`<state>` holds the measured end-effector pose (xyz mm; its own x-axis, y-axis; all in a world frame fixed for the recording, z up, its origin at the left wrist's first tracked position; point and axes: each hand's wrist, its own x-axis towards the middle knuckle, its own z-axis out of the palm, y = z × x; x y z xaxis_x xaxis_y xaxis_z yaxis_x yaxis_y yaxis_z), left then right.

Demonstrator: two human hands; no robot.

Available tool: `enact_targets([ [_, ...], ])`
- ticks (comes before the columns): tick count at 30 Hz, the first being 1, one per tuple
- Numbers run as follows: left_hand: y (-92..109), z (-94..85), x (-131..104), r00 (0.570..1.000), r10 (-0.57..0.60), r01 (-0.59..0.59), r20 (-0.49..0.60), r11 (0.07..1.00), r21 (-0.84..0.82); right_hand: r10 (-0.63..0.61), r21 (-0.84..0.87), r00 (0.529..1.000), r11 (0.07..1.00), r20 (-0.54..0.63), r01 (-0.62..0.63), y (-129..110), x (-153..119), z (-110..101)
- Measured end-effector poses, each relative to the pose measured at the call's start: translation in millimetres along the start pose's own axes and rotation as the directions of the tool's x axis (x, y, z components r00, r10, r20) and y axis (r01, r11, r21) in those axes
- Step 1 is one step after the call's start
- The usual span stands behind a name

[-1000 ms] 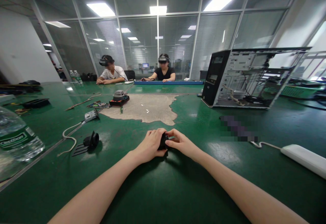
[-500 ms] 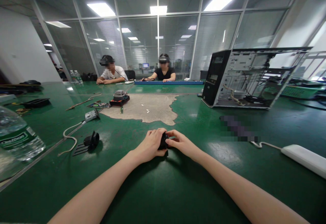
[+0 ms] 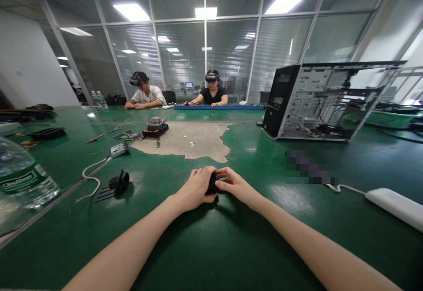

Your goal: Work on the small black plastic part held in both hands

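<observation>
In the middle of the head view, a small black part (image 3: 212,184) sits between my two hands, just over the green tabletop (image 3: 211,247). Most of it is covered by fingers, so its kind cannot be made out. My left hand (image 3: 197,187) is wrapped round it from the left, back of the hand upward. From the right, the thumb and fingers of my right hand (image 3: 233,184) pinch its side. Off to the left lies a black plastic bracket (image 3: 115,184) with a round ring and flat prongs.
An opened computer case (image 3: 307,101) stands at the right, near a white power strip (image 3: 396,207). A water bottle (image 3: 24,176) is at the left edge. Beyond the bare patch (image 3: 188,143) sit a speaker-like part (image 3: 155,126) and two people wearing headsets.
</observation>
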<state>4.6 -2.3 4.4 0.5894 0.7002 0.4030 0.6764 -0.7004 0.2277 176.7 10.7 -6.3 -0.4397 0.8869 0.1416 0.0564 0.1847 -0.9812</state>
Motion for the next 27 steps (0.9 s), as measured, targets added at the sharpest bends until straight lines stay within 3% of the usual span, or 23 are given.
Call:
enact_targets([
  [6,1,-0.2,0,1.000,-0.003,0.002,-0.001,1.000,-0.011,-0.037,0.053,0.996,0.998,0.082,0.033,-5,-2,-2],
  [15,0,-0.5,0,1.000,-0.002,0.002,0.000,1.000,-0.010,0.002,0.047,1.000,0.999,0.001,-0.003,-8,-2,1],
  [23,1,-1.1,0,1.000,0.005,-0.005,0.014,1.000,0.003,-0.015,0.043,0.996,0.999,0.090,0.011,-7,-4,-1],
  [27,1,-1.9,0,1.000,0.006,-0.006,0.008,1.000,-0.004,-0.031,0.037,0.999,0.999,0.018,0.030,-11,-4,1],
])
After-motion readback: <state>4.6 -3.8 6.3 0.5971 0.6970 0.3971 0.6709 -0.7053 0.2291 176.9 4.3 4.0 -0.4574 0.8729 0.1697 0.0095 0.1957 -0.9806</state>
